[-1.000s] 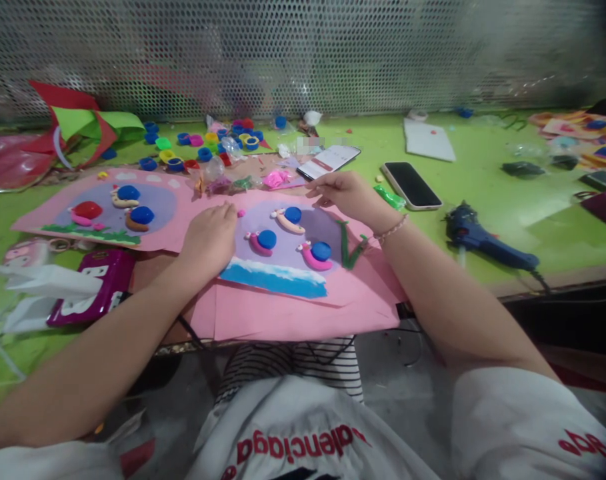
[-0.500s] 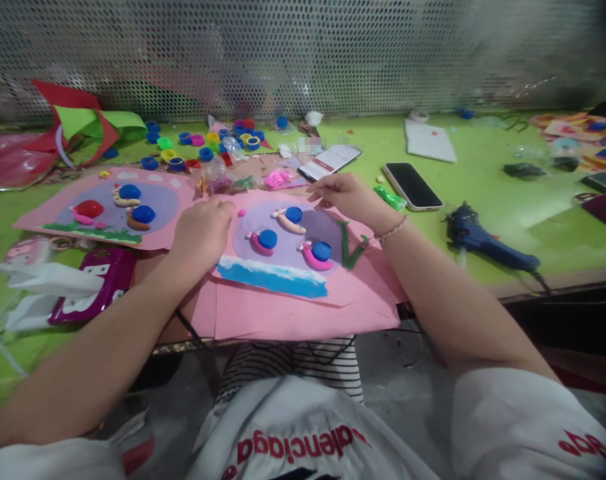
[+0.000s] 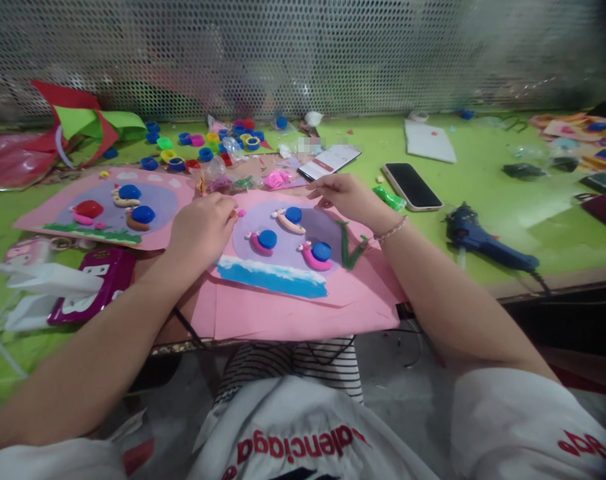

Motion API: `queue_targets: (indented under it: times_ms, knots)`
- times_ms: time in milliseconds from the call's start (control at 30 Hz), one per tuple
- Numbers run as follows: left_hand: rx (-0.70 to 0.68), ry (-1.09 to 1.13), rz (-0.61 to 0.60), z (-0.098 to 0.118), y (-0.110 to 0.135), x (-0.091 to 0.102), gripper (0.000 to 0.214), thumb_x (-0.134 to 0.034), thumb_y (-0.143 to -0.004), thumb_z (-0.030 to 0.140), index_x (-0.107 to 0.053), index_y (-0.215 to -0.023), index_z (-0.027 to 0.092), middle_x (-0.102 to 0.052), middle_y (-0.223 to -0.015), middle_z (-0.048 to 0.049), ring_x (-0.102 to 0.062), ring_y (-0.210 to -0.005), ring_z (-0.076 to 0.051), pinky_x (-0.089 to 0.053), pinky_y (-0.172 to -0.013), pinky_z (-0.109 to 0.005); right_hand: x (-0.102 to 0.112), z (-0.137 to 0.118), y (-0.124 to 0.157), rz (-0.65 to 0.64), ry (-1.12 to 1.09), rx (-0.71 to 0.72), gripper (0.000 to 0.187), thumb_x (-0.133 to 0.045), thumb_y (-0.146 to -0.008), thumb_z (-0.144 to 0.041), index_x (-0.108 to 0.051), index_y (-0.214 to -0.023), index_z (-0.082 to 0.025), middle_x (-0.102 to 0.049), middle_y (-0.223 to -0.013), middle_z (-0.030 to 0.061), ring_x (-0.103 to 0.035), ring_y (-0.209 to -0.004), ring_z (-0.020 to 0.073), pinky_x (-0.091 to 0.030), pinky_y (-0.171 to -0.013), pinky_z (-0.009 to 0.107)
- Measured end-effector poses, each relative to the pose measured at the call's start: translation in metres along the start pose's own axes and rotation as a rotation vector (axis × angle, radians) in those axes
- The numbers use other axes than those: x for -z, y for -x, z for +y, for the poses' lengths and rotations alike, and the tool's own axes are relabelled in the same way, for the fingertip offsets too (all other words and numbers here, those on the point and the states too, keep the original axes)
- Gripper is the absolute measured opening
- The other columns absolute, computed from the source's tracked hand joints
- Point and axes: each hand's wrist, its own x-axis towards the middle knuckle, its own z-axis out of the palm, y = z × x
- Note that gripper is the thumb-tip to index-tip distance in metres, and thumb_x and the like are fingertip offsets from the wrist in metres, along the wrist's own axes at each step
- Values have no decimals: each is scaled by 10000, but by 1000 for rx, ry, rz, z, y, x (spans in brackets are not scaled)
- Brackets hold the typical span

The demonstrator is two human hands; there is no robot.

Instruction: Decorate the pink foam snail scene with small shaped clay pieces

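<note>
A pink paper picture (image 3: 277,305) lies before me, with a lilac oval (image 3: 315,230), three clay snails with blue shells, such as the lower right snail (image 3: 317,257), a blue and white clay strip (image 3: 273,276) and green clay stems (image 3: 350,250). At its left edge, my left hand (image 3: 205,227) is closed, its fingertips beside a small pink clay dot (image 3: 241,213); what they hold, if anything, is hidden. Over the upper right edge, my right hand (image 3: 347,197) is closed in a pinch, and I cannot make out anything in it. More pink paper (image 3: 283,323) lies underneath.
A second snail picture (image 3: 180,190) lies left, above a purple tissue pack (image 3: 117,263). Behind are several coloured caps (image 3: 169,156), pink clay (image 3: 277,179) and a lit phone (image 3: 333,162). To the right are a dark phone (image 3: 413,187), a glue gun (image 3: 487,240) and a white board (image 3: 429,141).
My left hand has shifted slightly right and up, bringing its fingertips close to the pink dot. My right hand and the picture look almost unmoved.
</note>
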Motion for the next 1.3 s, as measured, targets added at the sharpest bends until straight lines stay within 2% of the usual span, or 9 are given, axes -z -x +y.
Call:
queue_targets:
  times_ms: [267, 467, 633, 833, 1067, 1200, 1300]
  knots:
    - [12, -12, 19, 4, 1, -1, 267, -385, -875, 263, -604, -996, 171, -604, -1000, -102, -573, -939, -259, -434, -730, -341, 0, -3, 0, 7, 21, -21, 213, -441, -876, -89, -643, -928, -134, -682, -926, 79, -624, -658, 96, -516, -649, 233]
    - [-2, 163, 5, 0, -2, -8, 111, -528, -777, 225, -597, -855, 188, -594, -970, -74, -560, -944, -234, -455, -793, -331, 0, -3, 0, 14, 44, -39, 222, -441, -865, -88, -645, -935, -139, -690, -933, 82, -630, -651, 99, -510, -634, 229]
    - [-20, 327, 2, -1, -4, -13, 144, -535, -733, 163, -604, -857, 188, -609, -960, -67, -565, -921, -211, -470, -807, -321, 0, -1, -1, 3, 62, -25, 247, -416, -867, -96, -648, -925, -156, -693, -943, 77, -637, -672, 113, -506, -614, 224]
    - [-33, 397, 46, 1, -3, -13, 146, -569, -745, 228, -600, -882, 192, -626, -938, -55, -577, -870, -193, -472, -751, -303, 1, -3, 1, -3, 86, -27, 248, -418, -864, -98, -650, -918, -164, -694, -947, 79, -636, -677, 127, -488, -586, 227]
    - [-55, 397, 56, 6, -1, -4, 128, -590, -767, 292, -600, -854, 199, -628, -895, -33, -568, -791, -168, -446, -741, -292, 1, -6, 2, -10, 132, -13, 227, -449, -862, -101, -641, -981, -124, -697, -941, 92, -630, -678, 117, -474, -603, 224]
    - [-59, 385, 45, 8, -1, 0, 166, -599, -773, 357, -593, -814, 195, -631, -865, -33, -566, -801, -174, -431, -730, -287, 1, -3, -1, -20, 170, 44, 170, -496, -871, -191, -654, -867, -129, -707, -815, 80, -621, -643, 121, -470, -616, 228]
    - [-66, 397, 42, 8, 0, 0, 209, -590, -783, 400, -588, -790, 191, -634, -852, -32, -565, -783, -167, -424, -711, -279, 2, 0, -2, -17, 181, 62, 196, -527, -867, -251, -638, -746, -146, -700, -733, 64, -608, -610, 116, -465, -616, 222]
